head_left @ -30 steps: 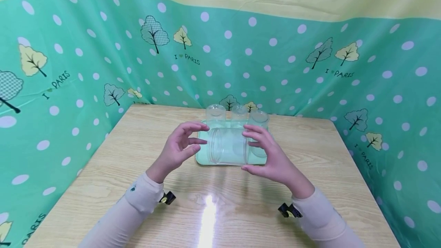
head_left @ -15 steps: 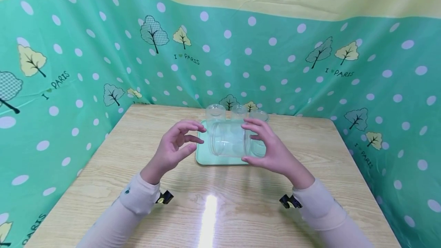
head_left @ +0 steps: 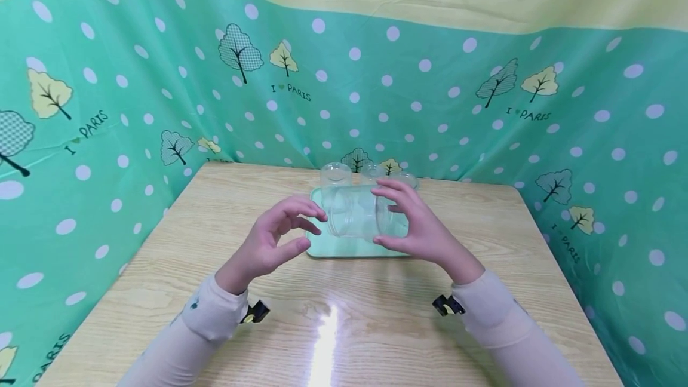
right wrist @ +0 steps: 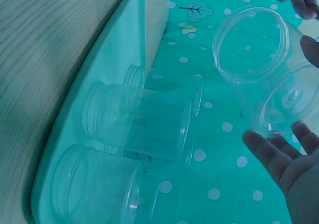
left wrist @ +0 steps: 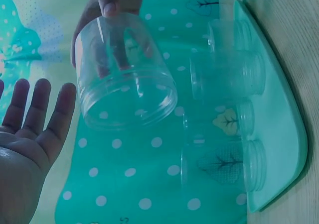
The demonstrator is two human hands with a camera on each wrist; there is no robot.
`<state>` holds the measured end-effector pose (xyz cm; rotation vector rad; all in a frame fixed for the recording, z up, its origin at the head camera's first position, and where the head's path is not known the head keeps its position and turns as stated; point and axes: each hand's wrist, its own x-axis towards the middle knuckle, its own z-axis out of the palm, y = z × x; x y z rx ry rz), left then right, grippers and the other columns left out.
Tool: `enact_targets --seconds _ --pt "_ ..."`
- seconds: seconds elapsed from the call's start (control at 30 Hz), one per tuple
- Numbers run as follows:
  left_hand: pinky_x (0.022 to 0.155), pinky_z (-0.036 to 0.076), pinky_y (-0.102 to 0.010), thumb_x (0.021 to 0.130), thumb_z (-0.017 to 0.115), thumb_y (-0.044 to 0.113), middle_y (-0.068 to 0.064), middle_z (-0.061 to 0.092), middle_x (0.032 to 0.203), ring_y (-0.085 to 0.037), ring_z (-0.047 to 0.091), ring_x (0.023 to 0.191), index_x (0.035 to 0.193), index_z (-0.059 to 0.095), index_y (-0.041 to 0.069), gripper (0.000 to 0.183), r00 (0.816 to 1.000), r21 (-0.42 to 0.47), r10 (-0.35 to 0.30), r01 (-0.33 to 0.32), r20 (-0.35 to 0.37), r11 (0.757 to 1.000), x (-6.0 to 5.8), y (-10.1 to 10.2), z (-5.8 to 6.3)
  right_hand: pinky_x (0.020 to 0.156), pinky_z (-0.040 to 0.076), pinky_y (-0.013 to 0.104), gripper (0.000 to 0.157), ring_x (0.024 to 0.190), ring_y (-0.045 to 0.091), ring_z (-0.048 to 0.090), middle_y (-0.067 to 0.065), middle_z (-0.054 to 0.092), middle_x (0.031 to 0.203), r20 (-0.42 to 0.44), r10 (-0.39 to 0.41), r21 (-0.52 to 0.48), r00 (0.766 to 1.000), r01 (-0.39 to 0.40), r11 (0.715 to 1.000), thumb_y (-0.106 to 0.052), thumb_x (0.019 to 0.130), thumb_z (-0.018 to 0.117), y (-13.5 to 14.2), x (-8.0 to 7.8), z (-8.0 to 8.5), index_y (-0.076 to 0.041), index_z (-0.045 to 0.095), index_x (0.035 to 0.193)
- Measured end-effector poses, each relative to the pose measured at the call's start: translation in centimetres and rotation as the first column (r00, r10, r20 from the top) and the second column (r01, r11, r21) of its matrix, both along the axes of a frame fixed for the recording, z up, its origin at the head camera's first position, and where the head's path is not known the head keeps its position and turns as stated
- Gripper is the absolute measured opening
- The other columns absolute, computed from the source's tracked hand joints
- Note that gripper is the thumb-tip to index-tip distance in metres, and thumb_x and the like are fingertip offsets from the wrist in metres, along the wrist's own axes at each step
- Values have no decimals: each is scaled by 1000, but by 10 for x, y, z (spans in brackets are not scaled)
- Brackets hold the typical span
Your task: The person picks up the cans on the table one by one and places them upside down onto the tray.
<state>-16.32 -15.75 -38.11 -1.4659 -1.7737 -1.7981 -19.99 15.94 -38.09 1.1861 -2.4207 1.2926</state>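
My right hand [head_left: 421,232] grips a clear plastic jar [head_left: 352,214] round its base end, thumb on one side and fingers on the other. The jar lies sideways in the air above the mint-green tray [head_left: 333,249], its ridged, open mouth facing left. In the right wrist view the jar [right wrist: 254,50] looks see-through, with no lid on the mouth. My left hand [head_left: 271,235] hovers beside that mouth, fingers loosely bent and holding nothing. The left wrist view shows a gap between the left fingers [left wrist: 62,114] and the jar.
Several more clear jars [right wrist: 137,119] stand mouth-down on the tray, behind and below the held jar in the head view. The tray lies toward the back of a wooden table [head_left: 258,327]. A patterned green cloth [head_left: 355,76] hangs round the table's back and sides.
The held jar has risen slightly and moved away over the tray, with its mouth end tilting a little. My left hand has drifted slightly left and nearer me.
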Motion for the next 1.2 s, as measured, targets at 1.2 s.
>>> enact_targets --seconds 1.2 --pt "104 51 -31 91 75 8 -3 67 121 -12 62 117 121 65 15 32 969 -474 -244 194 -46 859 21 45 -33 108 48 48 83 142 25 41 2 40 156 -45 10 435 999 10 900 -30 80 89 -45 -40 51 -35 47 151"
